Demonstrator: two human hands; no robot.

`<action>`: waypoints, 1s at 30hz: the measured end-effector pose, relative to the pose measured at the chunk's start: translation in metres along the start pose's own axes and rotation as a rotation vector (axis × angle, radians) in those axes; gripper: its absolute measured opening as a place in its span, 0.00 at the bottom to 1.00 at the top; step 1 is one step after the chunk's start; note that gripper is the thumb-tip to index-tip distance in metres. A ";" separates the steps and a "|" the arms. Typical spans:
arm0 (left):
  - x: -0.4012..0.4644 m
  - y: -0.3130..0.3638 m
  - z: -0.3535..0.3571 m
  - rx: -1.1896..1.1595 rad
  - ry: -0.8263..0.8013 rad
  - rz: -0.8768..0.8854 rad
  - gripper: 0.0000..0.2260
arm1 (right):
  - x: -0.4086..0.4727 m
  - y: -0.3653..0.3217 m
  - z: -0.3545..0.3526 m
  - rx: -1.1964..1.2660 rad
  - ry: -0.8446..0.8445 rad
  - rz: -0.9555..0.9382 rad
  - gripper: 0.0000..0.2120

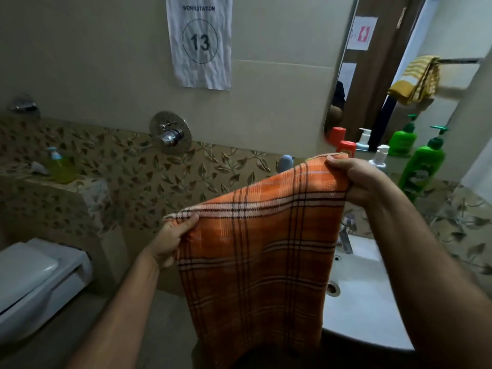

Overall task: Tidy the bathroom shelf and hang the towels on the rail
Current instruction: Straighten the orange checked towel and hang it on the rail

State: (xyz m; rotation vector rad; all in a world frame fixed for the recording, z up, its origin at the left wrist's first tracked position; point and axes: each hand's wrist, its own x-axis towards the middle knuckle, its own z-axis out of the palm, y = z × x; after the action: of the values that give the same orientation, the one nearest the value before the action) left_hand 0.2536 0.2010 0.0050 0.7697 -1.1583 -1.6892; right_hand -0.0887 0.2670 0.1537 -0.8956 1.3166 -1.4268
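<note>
An orange checked towel [255,251] hangs spread in front of me, between the toilet and the basin. My left hand [170,239] pinches its lower left top corner. My right hand [356,179] grips the higher right corner. On the shelf under the mirror stand a green pump bottle [423,169], a small white pump bottle [379,155] and a red-capped container [346,149]. The mirror [372,75] reflects a yellow striped towel [415,79] hanging on a rail [458,60].
A white basin [359,302] with a tap [346,235] is at the right. The toilet [34,280] is at lower left. A ledge [48,179] at left holds a yellow-green soap bottle [57,166]. A chrome wall valve [170,133] and a workstation sign [199,41] are ahead.
</note>
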 end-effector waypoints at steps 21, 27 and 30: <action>0.007 0.073 0.022 0.069 -0.035 -0.112 0.16 | -0.034 0.108 -0.040 0.049 -0.378 0.010 0.11; 0.006 0.062 -0.011 -0.336 -0.282 -0.027 0.37 | -0.031 0.079 -0.009 0.290 -0.290 -0.126 0.11; 0.002 0.017 -0.026 -0.423 -0.472 -0.210 0.43 | -0.021 0.077 -0.001 0.246 -0.221 -0.083 0.09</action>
State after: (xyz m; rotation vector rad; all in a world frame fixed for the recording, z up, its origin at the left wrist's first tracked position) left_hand 0.2807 0.1871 0.0116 0.2356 -0.9887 -2.2759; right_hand -0.0714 0.2911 0.0799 -0.9209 0.9274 -1.4706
